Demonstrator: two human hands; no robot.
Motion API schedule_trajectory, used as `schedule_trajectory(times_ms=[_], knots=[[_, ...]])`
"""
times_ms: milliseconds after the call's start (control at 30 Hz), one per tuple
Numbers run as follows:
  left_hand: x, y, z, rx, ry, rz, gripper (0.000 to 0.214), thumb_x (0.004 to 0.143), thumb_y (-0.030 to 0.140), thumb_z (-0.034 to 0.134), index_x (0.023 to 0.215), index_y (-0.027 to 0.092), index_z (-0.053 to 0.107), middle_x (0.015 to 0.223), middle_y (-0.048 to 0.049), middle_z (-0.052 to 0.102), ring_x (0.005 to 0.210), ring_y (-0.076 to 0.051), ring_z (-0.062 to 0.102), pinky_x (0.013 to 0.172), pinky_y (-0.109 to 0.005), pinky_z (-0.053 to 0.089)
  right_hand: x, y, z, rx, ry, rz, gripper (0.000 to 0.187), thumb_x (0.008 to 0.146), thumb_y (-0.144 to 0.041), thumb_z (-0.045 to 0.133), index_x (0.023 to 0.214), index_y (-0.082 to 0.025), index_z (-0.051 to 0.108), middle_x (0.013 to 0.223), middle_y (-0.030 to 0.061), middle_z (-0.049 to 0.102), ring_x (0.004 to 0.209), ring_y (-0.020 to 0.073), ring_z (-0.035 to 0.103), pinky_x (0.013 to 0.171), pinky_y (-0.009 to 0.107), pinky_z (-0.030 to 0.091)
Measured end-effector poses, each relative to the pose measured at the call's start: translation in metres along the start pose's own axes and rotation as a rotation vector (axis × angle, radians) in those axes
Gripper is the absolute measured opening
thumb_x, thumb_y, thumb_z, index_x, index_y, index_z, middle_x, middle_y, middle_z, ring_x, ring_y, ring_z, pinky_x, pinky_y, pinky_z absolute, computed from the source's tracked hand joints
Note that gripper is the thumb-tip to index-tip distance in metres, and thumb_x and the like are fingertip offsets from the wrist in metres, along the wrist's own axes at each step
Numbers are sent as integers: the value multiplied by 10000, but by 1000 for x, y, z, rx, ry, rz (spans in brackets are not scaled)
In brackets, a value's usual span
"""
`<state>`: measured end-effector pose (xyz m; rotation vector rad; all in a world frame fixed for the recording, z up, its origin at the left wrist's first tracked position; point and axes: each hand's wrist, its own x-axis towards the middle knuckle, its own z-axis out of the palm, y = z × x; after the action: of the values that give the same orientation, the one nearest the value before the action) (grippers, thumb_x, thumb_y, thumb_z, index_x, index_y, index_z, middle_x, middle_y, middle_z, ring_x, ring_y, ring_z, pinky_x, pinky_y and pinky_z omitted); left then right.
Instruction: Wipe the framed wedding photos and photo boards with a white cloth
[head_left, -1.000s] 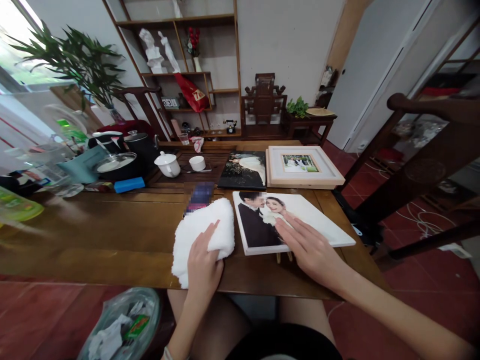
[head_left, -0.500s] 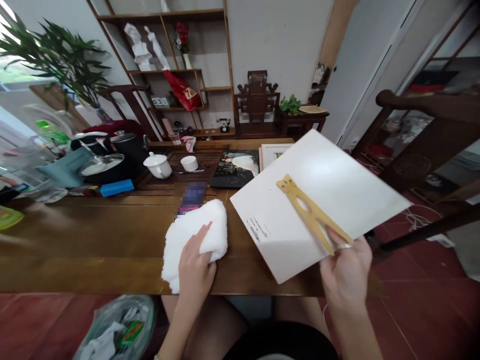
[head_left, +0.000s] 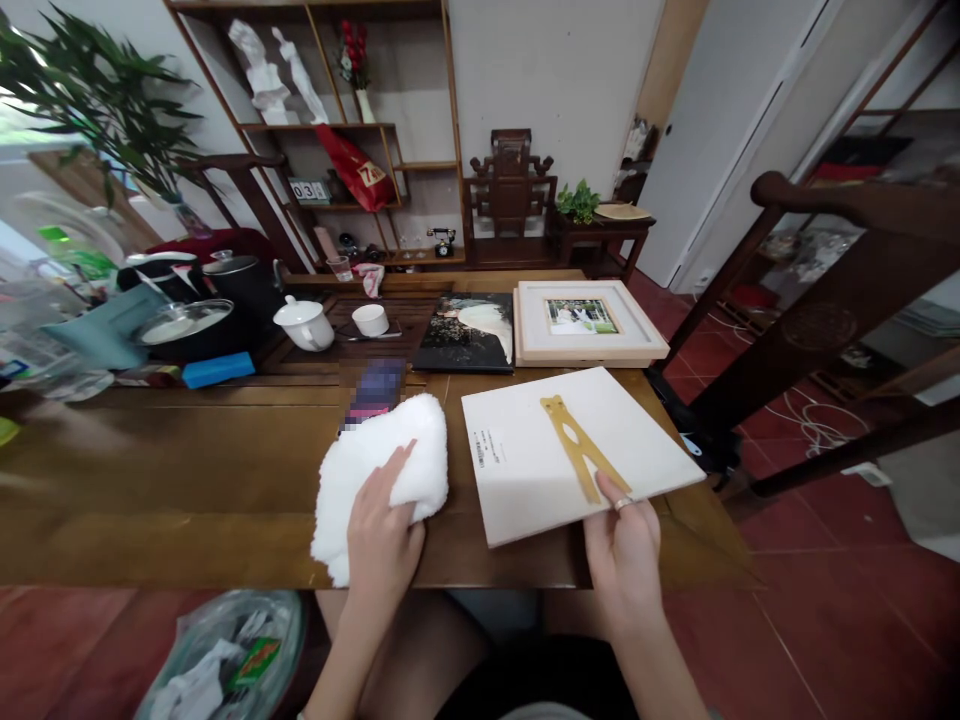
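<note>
My left hand (head_left: pixel 384 530) is on a fluffy white towel (head_left: pixel 352 490) at the table's front edge, its index finger stretched along the cloth and its other fingers curled into it. A white panel with a printed label, the back of a picture panel (head_left: pixel 517 490), is in my right hand (head_left: pixel 624 545). My thumb presses its near edge, beside the foot of a yellow cat-shaped stand (head_left: pixel 571 432) that lies against the panel. The rest of my right fingers are hidden beneath. The panel tilts just above the tabletop.
Behind the panel lie a framed photo (head_left: pixel 592 350) and a dark picture panel (head_left: pixel 469 335) on the wooden table (head_left: pixel 187 470). A lidded white cup (head_left: pixel 304 325), a blue block (head_left: pixel 219 370) and pots stand left. A bin (head_left: pixel 289 650) sits below; a chair (head_left: pixel 847 290) stands right.
My right hand has brought the panel down and left, closer to the tabletop and flatter, uncovering the framed photo behind. My left hand stays on the towel.
</note>
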<state>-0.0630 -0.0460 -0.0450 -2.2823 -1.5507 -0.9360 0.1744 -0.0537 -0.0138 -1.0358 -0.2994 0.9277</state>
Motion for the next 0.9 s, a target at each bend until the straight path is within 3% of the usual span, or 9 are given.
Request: schedule_trajectory(times_ms=[100,267,500,700,800,900], knots=[[2,3,-1,8,11,-6,283,684,0,471,820,188,633,1467,-63,404,1311,-314,423,1023,-495,409,0,11,1,-26,-4,-30,556,774,-231,631,1309,-142,508,1219,100,656,1141,248,611,1056,464,434],[9,15,-9,-2,-18,-20,273,802,214,573,1068,172,615,1481,-120,369,1319,-337,401,1018,-513,391,-1,22,6,-2,-10,-55,580,792,-232,633,1344,-166,466,1274,85,623,1165,220,595,1066,431,427],[13,13,-15,-17,-123,77,371,810,482,606,1006,169,624,1494,-145,338,1334,-373,358,995,-528,380,-7,20,10,-64,-52,10,581,822,-280,599,1371,-206,423,1318,93,586,1158,215,598,1038,448,447],[13,13,-12,21,-130,78,532,771,580,634,1120,182,591,1460,-142,398,1313,-371,393,1009,-533,372,-23,14,-6,23,-275,269,436,806,-222,585,1237,-270,536,1203,57,664,1122,240,617,953,550,482],[12,11,-9,28,-100,83,506,787,545,641,1140,188,584,1448,-137,418,1307,-361,407,1010,-521,377,-22,2,-20,35,-364,470,217,765,-211,652,981,-224,644,1076,59,712,1059,257,656,961,557,466],[12,10,-7,30,-86,96,495,799,527,639,1159,192,582,1437,-133,435,1298,-357,422,1003,-509,385,-11,-16,-31,-18,-449,656,61,740,-198,677,739,-165,625,1021,90,725,1055,291,661,958,547,459]])
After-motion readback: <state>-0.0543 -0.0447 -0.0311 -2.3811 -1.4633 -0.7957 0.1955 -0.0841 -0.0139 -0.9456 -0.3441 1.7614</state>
